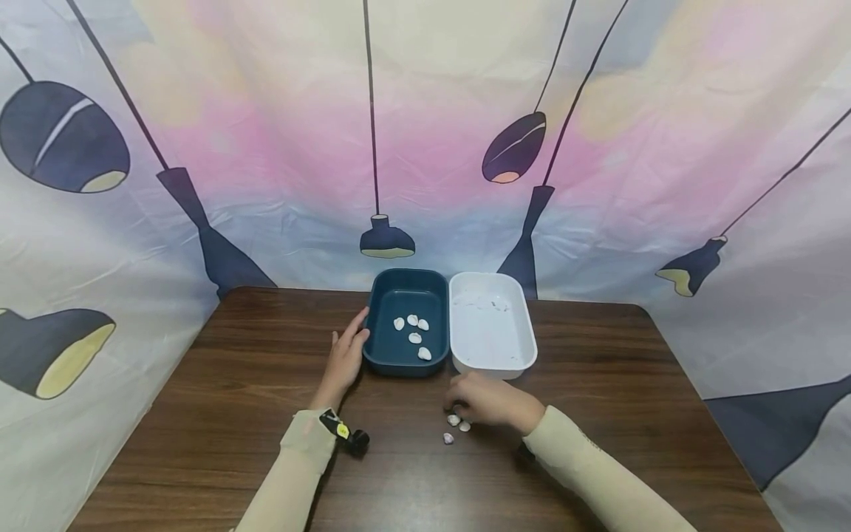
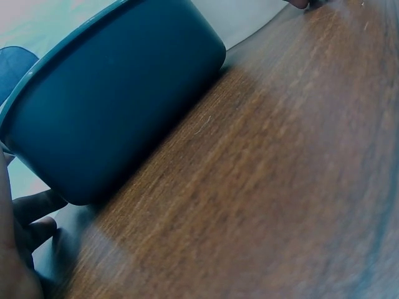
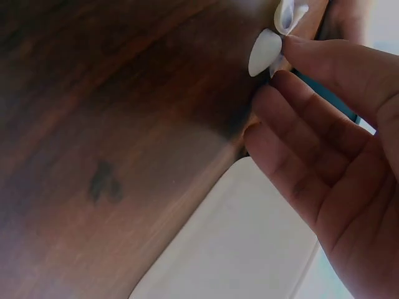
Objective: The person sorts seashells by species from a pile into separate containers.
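Head view: I am seeing both hands lying on the brown wooden surface (image 1: 233,391), in front of a lamp-print backdrop (image 1: 425,133).
Left hand (image 1: 346,356): its fingers are lying straight against the outer left wall of the dark blue tray (image 1: 382,362), holding nothing.
Blue tray: it is holding five white shells (image 1: 415,336) and touching the white tray (image 1: 492,366) on its right.
Right hand (image 1: 482,399): it is resting just in front of the white tray, fingers curling down on the shells on the surface (image 1: 457,423).
Right wrist view: I am watching the fingertips (image 3: 299,50) pinching a white shell (image 3: 265,53) against the wood.
Loose shells: three are lying near the front of the white tray; one is sitting slightly apart.
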Action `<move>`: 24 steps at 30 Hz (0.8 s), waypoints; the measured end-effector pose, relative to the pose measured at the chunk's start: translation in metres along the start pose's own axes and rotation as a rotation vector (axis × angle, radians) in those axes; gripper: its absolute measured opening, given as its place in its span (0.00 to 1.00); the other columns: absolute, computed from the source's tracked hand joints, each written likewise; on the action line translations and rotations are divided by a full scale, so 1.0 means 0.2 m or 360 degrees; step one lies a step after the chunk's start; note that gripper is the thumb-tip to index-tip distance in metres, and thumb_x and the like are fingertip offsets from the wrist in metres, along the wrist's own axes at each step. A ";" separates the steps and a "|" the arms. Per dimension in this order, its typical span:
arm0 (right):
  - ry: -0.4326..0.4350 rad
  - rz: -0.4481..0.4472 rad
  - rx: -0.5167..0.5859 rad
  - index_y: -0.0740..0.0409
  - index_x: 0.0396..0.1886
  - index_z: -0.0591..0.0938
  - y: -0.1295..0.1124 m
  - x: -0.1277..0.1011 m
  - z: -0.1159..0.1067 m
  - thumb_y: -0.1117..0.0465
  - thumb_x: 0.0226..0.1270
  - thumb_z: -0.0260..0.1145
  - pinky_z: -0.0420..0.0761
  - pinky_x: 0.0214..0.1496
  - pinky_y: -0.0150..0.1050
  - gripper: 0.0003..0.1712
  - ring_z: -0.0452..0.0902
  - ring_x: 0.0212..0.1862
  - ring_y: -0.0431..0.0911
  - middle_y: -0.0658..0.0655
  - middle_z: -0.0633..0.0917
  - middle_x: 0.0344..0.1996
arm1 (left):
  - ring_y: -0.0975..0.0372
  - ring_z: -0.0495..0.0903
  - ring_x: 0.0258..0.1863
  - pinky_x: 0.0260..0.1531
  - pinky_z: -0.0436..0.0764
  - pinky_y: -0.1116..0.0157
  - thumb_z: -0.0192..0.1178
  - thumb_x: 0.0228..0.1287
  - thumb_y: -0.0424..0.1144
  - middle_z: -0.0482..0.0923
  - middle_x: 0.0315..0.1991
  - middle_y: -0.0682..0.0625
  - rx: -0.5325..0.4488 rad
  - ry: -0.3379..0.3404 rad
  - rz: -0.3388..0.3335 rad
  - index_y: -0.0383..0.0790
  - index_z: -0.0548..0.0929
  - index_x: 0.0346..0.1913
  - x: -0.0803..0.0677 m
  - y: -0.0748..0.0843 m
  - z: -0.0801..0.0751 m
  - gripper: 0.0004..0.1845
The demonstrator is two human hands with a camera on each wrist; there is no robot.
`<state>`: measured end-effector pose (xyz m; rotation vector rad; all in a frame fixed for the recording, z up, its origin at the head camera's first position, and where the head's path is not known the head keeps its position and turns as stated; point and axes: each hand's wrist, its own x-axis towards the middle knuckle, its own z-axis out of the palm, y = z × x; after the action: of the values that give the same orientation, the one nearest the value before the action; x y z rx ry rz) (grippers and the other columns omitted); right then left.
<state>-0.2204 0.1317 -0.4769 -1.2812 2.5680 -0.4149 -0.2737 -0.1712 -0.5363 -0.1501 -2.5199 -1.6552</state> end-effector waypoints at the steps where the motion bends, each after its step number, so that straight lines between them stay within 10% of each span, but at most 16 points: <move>1: 0.0000 0.0003 -0.0008 0.54 0.40 0.92 0.00 0.00 0.00 0.71 0.65 0.74 0.80 0.38 0.27 0.09 0.76 0.34 0.33 0.46 0.86 0.33 | 0.47 0.59 0.81 0.81 0.26 0.47 0.43 0.87 0.47 0.62 0.82 0.48 0.0001 0.0000 0.0004 0.54 0.62 0.84 0.00 0.00 0.00 0.28; 24: -0.0011 0.0135 -0.0077 0.54 0.43 0.92 -0.02 0.01 0.00 0.71 0.65 0.72 0.83 0.39 0.30 0.11 0.76 0.35 0.35 0.47 0.84 0.34 | 0.47 0.59 0.81 0.81 0.26 0.47 0.42 0.87 0.47 0.62 0.82 0.47 0.0025 0.0001 -0.0019 0.53 0.62 0.84 0.00 0.01 -0.01 0.28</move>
<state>-0.2182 0.1277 -0.4759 -1.1816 2.6305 -0.3330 -0.2740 -0.1717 -0.5349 -0.1334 -2.5372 -1.6391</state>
